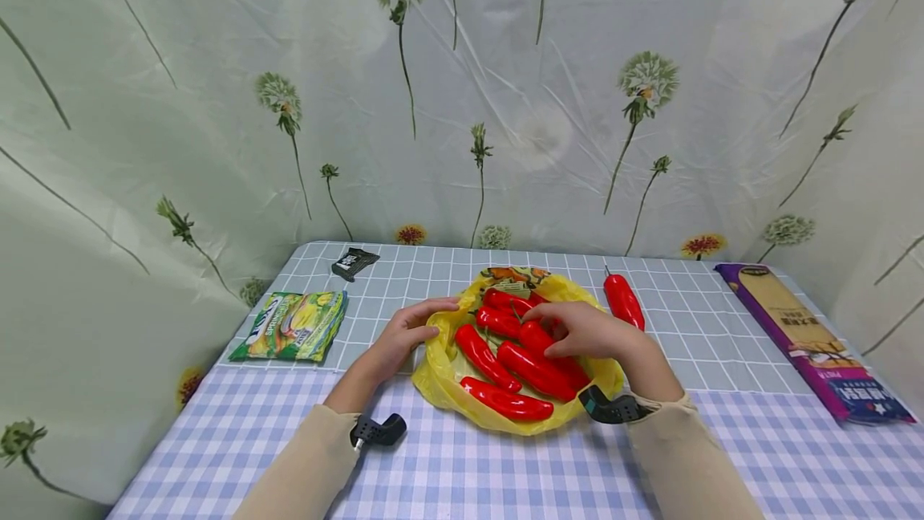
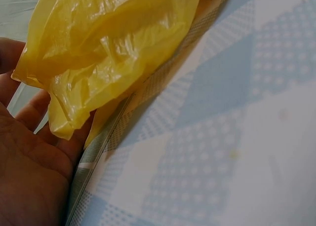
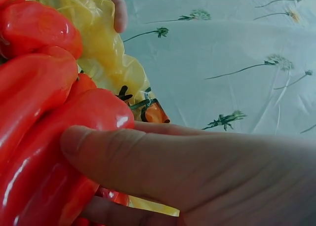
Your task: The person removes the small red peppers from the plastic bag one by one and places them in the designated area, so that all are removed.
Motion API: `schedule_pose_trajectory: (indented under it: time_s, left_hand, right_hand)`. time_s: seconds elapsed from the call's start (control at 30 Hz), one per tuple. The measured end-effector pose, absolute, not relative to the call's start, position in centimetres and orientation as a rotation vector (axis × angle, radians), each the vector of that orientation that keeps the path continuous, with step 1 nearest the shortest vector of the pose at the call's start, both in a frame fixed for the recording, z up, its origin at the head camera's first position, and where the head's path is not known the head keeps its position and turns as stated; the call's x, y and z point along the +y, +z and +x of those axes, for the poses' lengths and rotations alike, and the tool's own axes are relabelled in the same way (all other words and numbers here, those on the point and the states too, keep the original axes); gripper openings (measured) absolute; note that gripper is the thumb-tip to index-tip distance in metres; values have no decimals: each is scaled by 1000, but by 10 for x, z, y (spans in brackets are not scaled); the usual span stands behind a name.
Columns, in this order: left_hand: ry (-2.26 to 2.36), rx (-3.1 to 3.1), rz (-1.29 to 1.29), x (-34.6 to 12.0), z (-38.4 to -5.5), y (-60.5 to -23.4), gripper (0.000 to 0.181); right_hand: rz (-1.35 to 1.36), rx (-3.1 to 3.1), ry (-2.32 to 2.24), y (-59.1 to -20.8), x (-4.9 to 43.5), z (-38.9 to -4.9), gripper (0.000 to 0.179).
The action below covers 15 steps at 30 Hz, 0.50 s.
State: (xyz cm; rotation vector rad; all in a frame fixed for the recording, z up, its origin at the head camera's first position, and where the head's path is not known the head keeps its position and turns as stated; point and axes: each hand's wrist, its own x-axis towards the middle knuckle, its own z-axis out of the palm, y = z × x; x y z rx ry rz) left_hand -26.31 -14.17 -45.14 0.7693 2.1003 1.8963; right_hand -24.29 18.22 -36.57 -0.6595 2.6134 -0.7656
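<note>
Right hand, fingers bent, thumb laid along one side of a glossy red chilli pepper and the other fingers partly hidden beyond it: a closed grip, the pepper among others inside the bag. Left hand, at the left rim of the yellow plastic bag: the thumb and fingers, only slightly parted, hold the film between them; from where I stand, the pressure cannot be told. Within the open bag, a loose heap of red chilli peppers, several overlapping. A black wrist camera sits at each beige cuff. Just beyond the right hand, outside the bag, a single red pepper lies on the table, which is covered in grey grid and blue-white gingham. Left: a green-and-yellow packet, with a small black packet behind. Far right: a purple-and-gold pasta packet. Behind: a dandelion-print curtain.
</note>
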Motion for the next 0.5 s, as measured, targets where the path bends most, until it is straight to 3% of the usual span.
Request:
schedule_pose_trajectory:
  time_s: [0.5]
  left_hand:
    - [1887, 2115, 771, -142, -263, -451, 43]
  right_hand:
    - [-724, 2679, -927, -353, 180, -237, 59]
